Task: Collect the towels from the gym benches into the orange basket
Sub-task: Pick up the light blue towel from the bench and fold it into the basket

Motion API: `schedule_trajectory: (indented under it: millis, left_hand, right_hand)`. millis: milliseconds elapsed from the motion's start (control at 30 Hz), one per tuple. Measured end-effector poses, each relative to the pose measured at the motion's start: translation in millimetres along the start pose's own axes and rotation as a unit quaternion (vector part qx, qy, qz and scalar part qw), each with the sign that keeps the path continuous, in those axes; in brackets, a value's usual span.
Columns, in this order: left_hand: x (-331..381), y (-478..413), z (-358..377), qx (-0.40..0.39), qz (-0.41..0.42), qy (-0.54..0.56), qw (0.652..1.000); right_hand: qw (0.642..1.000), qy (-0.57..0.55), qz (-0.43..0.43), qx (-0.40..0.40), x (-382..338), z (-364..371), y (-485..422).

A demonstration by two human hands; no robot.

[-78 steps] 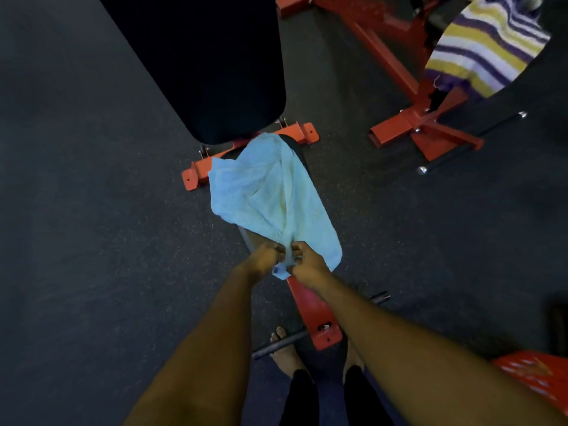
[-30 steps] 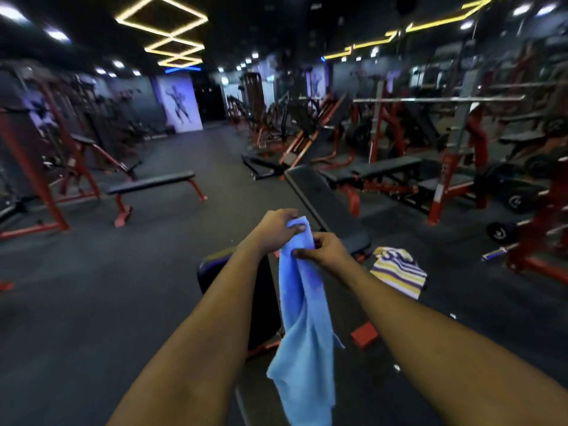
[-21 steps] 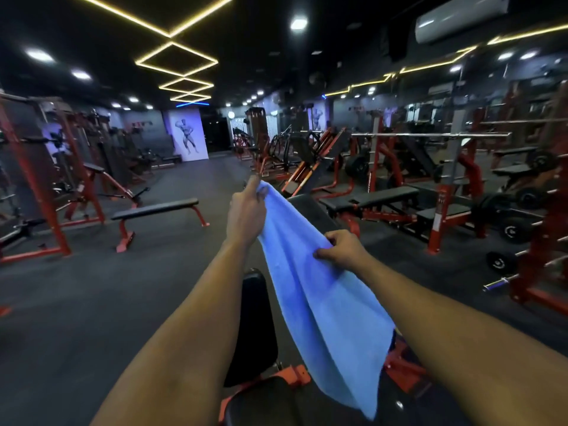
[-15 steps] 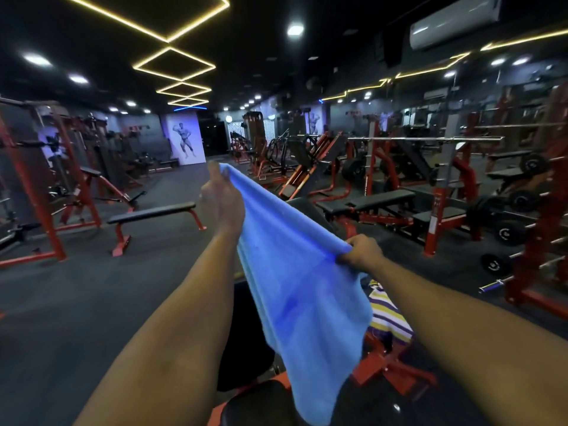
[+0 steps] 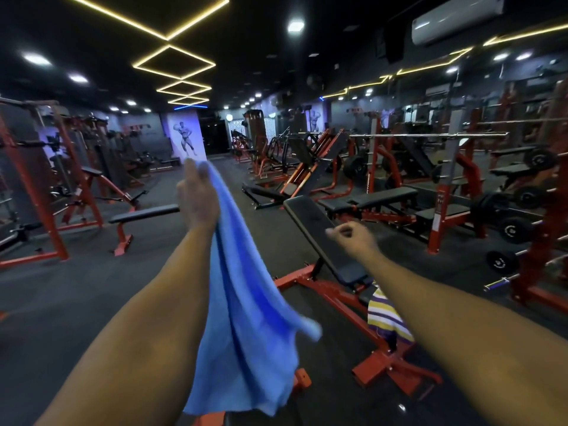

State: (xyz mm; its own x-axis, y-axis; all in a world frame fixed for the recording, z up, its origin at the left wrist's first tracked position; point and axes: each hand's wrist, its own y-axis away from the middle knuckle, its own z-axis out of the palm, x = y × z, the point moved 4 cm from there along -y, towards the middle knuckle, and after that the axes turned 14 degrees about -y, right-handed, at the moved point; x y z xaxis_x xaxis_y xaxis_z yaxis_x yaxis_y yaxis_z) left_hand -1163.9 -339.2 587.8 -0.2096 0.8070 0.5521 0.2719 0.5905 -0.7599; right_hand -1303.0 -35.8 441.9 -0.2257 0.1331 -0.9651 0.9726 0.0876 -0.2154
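My left hand (image 5: 196,199) is raised in front of me and grips a corner of the light blue towel (image 5: 246,327), which hangs down and drapes along my left forearm. Off to the right, my right hand (image 5: 353,239) is apart from the blue towel, fingers curled loosely with nothing in them. A yellow, purple and white striped towel (image 5: 384,318) lies on the seat end of the incline bench (image 5: 319,232), partly hidden by my right forearm. The orange basket is out of view.
A flat bench (image 5: 144,213) stands to the left on the dark floor. Red racks, a barbell rack (image 5: 430,135) and weight plates (image 5: 513,230) fill the right side. Machines line the left wall. Open floor runs down the middle aisle.
My right hand has let go of the blue towel and moved right. My left hand has lifted the towel higher, and it now hangs from that hand alone.
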Motion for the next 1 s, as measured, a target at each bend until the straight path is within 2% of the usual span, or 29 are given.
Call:
schedule_trajectory:
  millis: [67, 100, 167, 200, 333, 500, 600, 667, 733, 833, 933, 1000]
  left_hand:
    - [22, 9, 19, -0.085, 0.129, 0.059, 0.986]
    - [31, 13, 26, -0.117, 0.164, 0.074, 0.977]
    - [42, 19, 34, -0.161, 0.188, 0.089, 0.965]
    - [45, 21, 35, -0.166, 0.195, 0.091, 0.962]
    - [40, 12, 27, -0.132, 0.178, 0.108, 0.969]
    - [12, -14, 1, 0.003, 0.12, 0.123, 0.985]
    - [10, -11, -8, 0.026, 0.134, 0.104, 0.985]
    - [13, -3, -5, 0.019, 0.146, 0.096, 0.984]
    - [16, 2, 0, 0.017, 0.148, 0.086, 0.985]
    - [17, 5, -1, 0.047, 0.133, 0.052, 0.989]
    - [11, 1, -9, 0.098, 0.088, 0.003, 0.991]
    - [5, -3, -16, 0.126, 0.044, -0.021, 0.991]
  right_hand:
    - [0.991, -0.045, -0.004, -0.127, -9, 51, 18]
    - [0.981, -0.07, -0.005, -0.179, -14, 76, 25]
    - [0.961, -0.121, -0.008, -0.25, -24, 117, 33]
    - [0.957, -0.129, -0.019, -0.261, -30, 133, 35]
    - [0.966, -0.082, -0.09, -0.226, -40, 159, 28]
    - [0.958, -0.083, -0.048, -0.272, -14, 158, 26]
    - [0.962, -0.154, -0.031, -0.222, -7, 156, 29]
    - [0.962, -0.149, -0.036, -0.227, -12, 161, 35]
    - [0.966, -0.098, -0.05, -0.234, -18, 164, 40]
    - [0.98, 0.017, -0.072, -0.187, -15, 156, 39]
    - [0.982, 0.057, -0.024, -0.177, 8, 138, 35]
    - [0.976, 0.124, 0.014, -0.176, 27, 123, 31]
